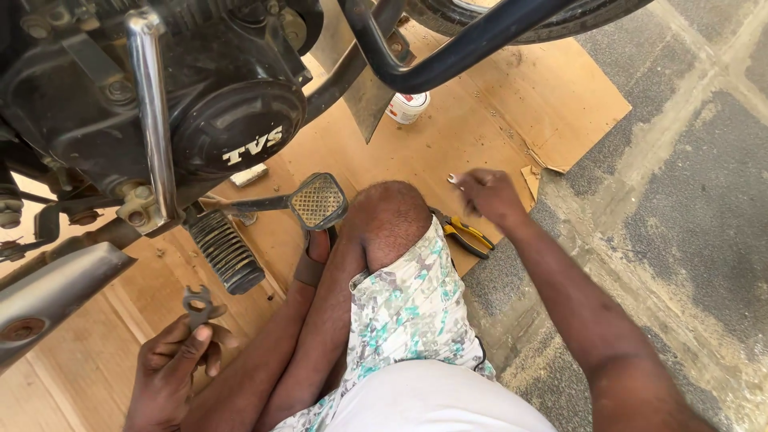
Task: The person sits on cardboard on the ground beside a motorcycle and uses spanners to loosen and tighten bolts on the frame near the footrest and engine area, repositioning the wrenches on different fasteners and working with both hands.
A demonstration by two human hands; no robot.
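Observation:
My left hand (pixel 172 364) is at the lower left, closed around a small dark metal wrench (pixel 198 304) whose forked head points up, just below the motorcycle's ribbed footrest (pixel 226 252). My right hand (pixel 488 194) reaches forward over the cardboard, fingers pinched together on something tiny and pale that I cannot make out. Yellow-handled pliers (pixel 466 234) lie on the cardboard right under that hand. My bent knee (pixel 388 220) sits between the two hands.
A black motorcycle engine (pixel 208 104) with a chrome bar (pixel 152 112) fills the upper left. A brake pedal (pixel 318 200) juts toward my knee. A black crash guard tube (pixel 456 56) crosses the top. A small white tin (pixel 407 106) stands on the cardboard sheet (pixel 560 96); concrete lies to the right.

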